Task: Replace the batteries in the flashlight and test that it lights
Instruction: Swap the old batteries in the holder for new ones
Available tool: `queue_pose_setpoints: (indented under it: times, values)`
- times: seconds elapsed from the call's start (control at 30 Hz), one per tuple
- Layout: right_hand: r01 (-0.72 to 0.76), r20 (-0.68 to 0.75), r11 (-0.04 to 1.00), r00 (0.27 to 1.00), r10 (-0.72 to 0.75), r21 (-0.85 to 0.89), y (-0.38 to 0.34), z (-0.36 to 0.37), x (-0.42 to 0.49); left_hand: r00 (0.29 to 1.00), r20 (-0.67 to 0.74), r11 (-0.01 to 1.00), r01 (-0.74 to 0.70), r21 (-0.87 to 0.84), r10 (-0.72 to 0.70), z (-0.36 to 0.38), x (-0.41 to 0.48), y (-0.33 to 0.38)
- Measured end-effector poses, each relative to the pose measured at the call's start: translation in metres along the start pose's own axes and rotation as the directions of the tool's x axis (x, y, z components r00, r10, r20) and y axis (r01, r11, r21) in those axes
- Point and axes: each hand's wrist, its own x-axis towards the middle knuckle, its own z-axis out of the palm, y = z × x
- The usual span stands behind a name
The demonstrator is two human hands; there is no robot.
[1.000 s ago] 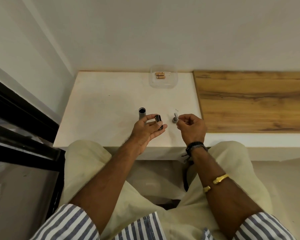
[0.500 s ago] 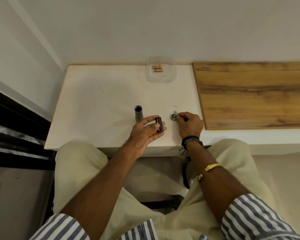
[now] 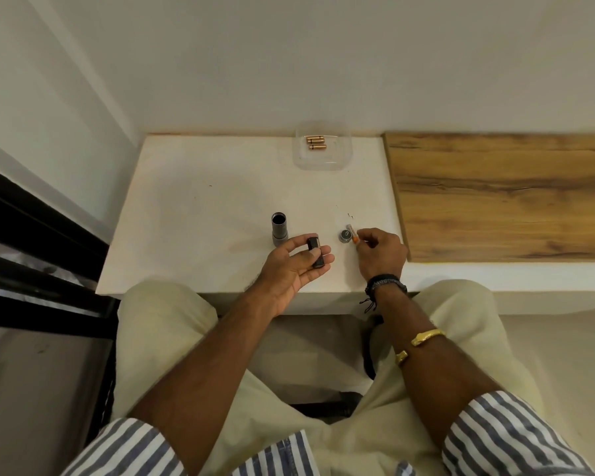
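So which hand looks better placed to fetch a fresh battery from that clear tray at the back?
Probably the right hand. It sits nearer the clear tray, and holds only one small battery at its fingers. The left hand is cradling the black battery holder.

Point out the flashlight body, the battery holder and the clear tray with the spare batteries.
flashlight body (image 3: 279, 230), head view, side of the upright tube
battery holder (image 3: 315, 254), head view, dark casing in the left hand
clear tray (image 3: 343, 159), head view, right rim

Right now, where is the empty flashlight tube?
In the head view, the flashlight tube stands upright on the white table, open end up, just beyond and left of the left hand holding the black battery holder.
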Motion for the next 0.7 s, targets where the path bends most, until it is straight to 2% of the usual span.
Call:
queue_pose_setpoints:
  times: [0.1,0.17,0.27,0.43,0.7]
  values:
    - [-0.006,-0.001,1.000,1.000,0.006,0.025,-0.002,-0.003,-0.004,1.000,0.020,0.999,0.012,-0.045,-0.011,0.002,-0.002,0.002]
    - [0.043,-0.010,0.998,0.999,-0.043,0.054,-0.008,-0.006,-0.010,1.000,0.026,0.998,0.008,-0.061,-0.007,0.005,-0.003,0.004]
    - [0.195,0.060,0.971,0.977,-0.205,0.138,-0.024,-0.012,-0.023,1.000,0.021,0.998,-0.011,-0.069,0.012,0.006,-0.005,0.009]
    - [0.444,0.176,0.880,0.865,-0.470,0.167,-0.041,-0.022,-0.043,0.996,0.058,0.996,-0.061,-0.066,0.065,0.004,-0.010,0.016]
    - [0.526,0.204,0.842,0.817,-0.539,0.120,-0.045,-0.026,-0.053,0.990,0.110,0.996,-0.082,-0.016,0.083,0.000,-0.012,0.016]
